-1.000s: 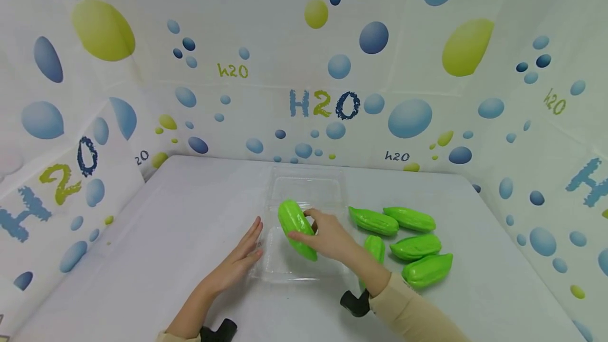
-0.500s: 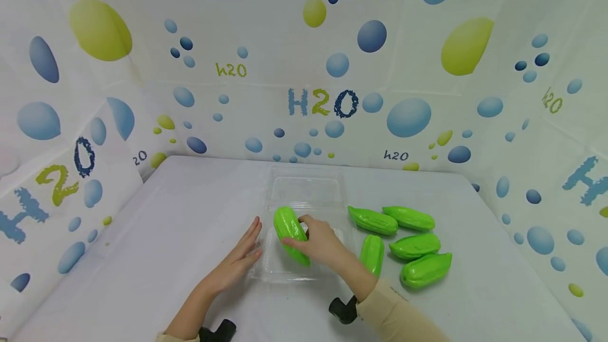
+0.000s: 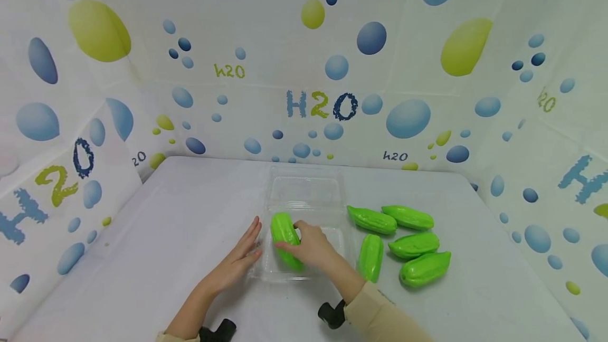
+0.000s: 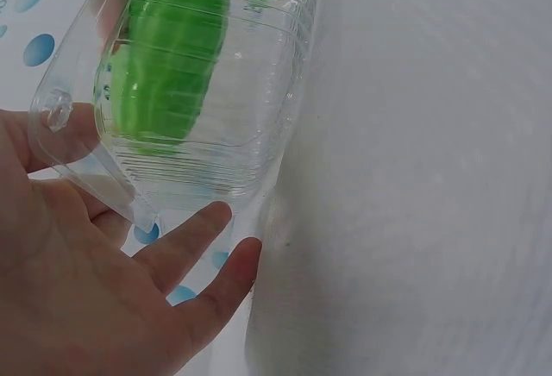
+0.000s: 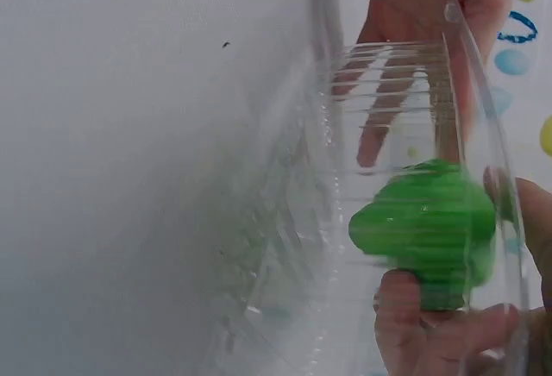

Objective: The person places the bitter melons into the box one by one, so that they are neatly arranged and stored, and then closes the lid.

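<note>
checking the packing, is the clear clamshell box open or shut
Open. The clear clamshell box has its lid laid back flat on the table, and the right hand lowers a green vegetable into it.

Right hand [image 3: 311,247] grips green gourd [image 3: 284,239] inside clear tray [image 3: 332,273]; left hand [image 3: 239,260] flat against tray's left edge.

The right hand [image 3: 311,247] covers part of the green gourd [image 3: 284,237] in the clear plastic box [image 3: 304,194]. In the right wrist view the gourd is blurred.

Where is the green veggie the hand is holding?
In the head view, the green veggie sits low in the clear tray, gripped by the right hand.
</note>
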The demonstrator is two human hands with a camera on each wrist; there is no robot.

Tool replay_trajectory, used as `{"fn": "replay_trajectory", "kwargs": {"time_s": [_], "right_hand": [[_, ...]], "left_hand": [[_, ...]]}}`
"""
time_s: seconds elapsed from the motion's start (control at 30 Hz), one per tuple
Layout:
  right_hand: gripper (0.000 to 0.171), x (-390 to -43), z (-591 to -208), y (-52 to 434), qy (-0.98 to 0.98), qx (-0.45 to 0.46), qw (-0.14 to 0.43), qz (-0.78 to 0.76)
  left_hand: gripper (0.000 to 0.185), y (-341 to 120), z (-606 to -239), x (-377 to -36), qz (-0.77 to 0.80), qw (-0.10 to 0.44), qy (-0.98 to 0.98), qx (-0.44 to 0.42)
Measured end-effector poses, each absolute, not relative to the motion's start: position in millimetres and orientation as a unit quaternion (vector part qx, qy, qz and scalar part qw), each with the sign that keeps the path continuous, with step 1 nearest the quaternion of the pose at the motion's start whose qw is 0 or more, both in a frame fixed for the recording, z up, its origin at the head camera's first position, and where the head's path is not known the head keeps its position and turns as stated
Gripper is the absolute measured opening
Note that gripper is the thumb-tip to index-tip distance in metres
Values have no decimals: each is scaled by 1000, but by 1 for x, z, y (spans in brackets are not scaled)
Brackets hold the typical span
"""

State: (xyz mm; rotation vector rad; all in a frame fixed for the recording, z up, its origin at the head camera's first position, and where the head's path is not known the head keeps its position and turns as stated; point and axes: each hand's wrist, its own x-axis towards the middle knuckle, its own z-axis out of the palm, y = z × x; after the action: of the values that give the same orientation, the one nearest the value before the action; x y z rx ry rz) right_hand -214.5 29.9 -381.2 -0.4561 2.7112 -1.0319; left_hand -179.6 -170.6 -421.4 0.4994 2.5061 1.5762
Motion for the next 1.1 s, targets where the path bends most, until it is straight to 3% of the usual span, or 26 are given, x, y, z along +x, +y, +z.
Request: {"fn": "replay_trajectory", "kwargs": {"time_s": [0.7,0.93,1.1], "right_hand": [[65,-213,-401,8,921,-105,107,-358],[74,-211,-400,-1,915,-89,112,-377],[70,-209,-399,-3,918,-88,110,-372]], "left_hand": [[59,-174,-421,-180,532,70,824,180],[61,-174,-421,-179,533,74,825,172],[61,-173,-420,-178,536,72,824,170]]}}
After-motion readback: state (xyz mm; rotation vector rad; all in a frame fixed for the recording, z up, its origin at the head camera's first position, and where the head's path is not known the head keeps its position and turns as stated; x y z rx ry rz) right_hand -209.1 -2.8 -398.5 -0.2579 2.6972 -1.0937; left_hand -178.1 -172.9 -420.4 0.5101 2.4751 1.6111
